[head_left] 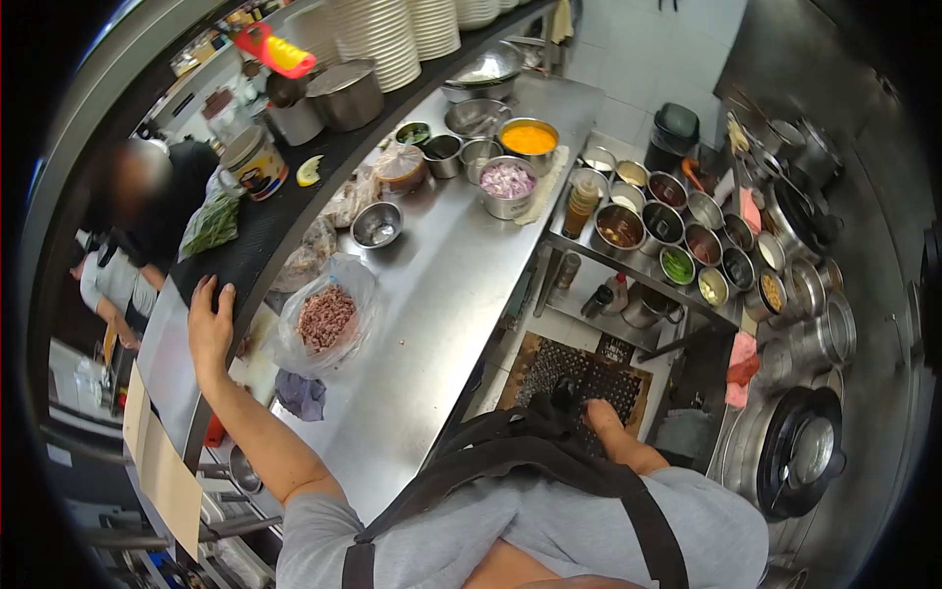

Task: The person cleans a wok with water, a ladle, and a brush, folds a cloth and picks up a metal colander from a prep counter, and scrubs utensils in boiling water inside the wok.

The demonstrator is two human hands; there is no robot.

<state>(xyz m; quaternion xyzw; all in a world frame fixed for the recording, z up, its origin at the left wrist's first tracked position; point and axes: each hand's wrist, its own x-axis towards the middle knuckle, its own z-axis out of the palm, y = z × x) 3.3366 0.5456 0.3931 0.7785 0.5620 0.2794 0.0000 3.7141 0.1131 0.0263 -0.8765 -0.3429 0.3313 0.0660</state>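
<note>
My left hand [212, 319] lay released on the black shelf [257, 236], near the plastic bag [355, 285]; I could not tell whether my right hand [596, 416] gripped anything

Left hand [209, 331] on black shelf [263, 218]

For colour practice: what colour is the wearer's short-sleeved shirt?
The shirt is grey; head view.

Restaurant-type kitchen: steel counter [432, 314], stacked white bowls [378, 44], sauce pots [620, 226], chopped ingredients [507, 181]
</note>
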